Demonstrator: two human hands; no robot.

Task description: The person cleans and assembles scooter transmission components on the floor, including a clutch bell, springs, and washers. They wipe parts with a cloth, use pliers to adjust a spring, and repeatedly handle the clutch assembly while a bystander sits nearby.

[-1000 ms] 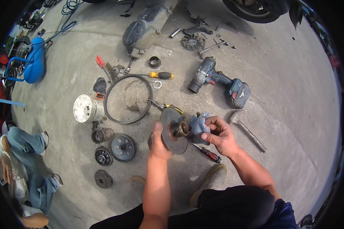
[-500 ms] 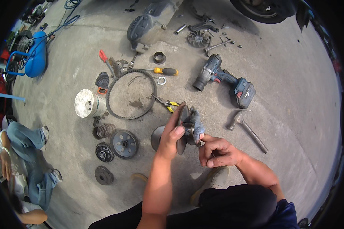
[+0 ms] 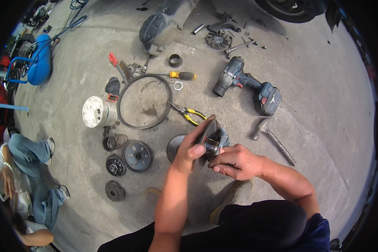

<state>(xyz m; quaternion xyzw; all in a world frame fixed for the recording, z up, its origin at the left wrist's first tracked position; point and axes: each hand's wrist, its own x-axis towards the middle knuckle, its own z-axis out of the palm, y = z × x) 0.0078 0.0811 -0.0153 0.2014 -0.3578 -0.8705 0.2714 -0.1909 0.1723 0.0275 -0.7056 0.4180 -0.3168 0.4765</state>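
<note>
My left hand (image 3: 188, 156) is closed on the rim of a round metal pulley disc (image 3: 210, 130), held up on edge above the floor. A shiny hub (image 3: 212, 145) sticks out from the disc's right side. My right hand (image 3: 238, 161) is closed, its fingers pinching a grey-blue rag (image 3: 224, 137) against the hub's end. Much of the rag is hidden behind the hub and fingers. Beneath my left hand, a second metal disc (image 3: 174, 148) shows in part. Pliers (image 3: 194, 115) with yellow handles lie just beyond the held disc.
A drive belt (image 3: 120, 110), white tub (image 3: 95, 112), spring (image 3: 116, 143) and clutch bell (image 3: 137, 157) lie to the left. On the right are an impact wrench (image 3: 243, 84) and hammer (image 3: 273, 138). A screwdriver (image 3: 182, 75) lies farther off. Another person (image 3: 33, 168) sits at far left.
My right hand has moved left and slightly up, bringing its fingers against the hub with the rag. The pulley disc has tilted, and more of the pliers shows.
</note>
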